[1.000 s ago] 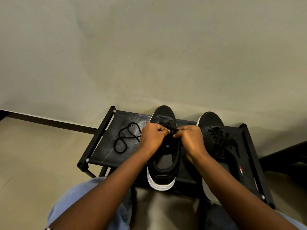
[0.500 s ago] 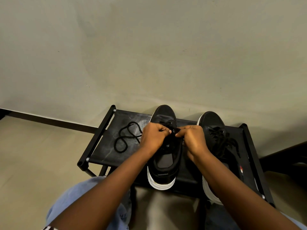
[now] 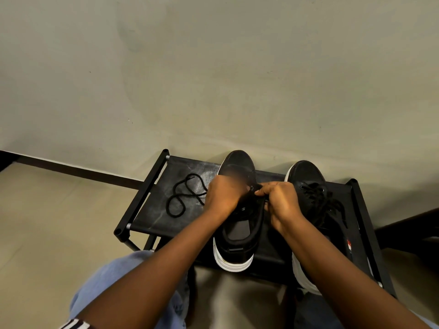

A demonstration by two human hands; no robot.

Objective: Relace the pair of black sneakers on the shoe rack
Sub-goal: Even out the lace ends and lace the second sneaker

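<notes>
Two black sneakers with white soles stand on the black shoe rack point(image 3: 152, 200), toes toward the wall. The left sneaker point(image 3: 237, 243) sits between my hands. My left hand point(image 3: 223, 198) grips its left eyelet side, fingers curled. My right hand point(image 3: 278, 203) pinches the black lace at an eyelet on the shoe's right side. The lace's free length point(image 3: 183, 198) lies in loops on the rack to the left. The right sneaker point(image 3: 316, 200) is laced, partly hidden by my right forearm.
The rack stands against a plain beige wall point(image 3: 213, 79) with a dark skirting strip point(image 3: 71, 169). Beige floor lies to the left. My knees in blue jeans point(image 3: 107, 288) are just in front of the rack. A dark object point(image 3: 413, 229) sits at the right edge.
My right hand has shifted slightly toward me and down along the shoe's right eyelet row, still pinching the lace. My left hand stays on the shoe.
</notes>
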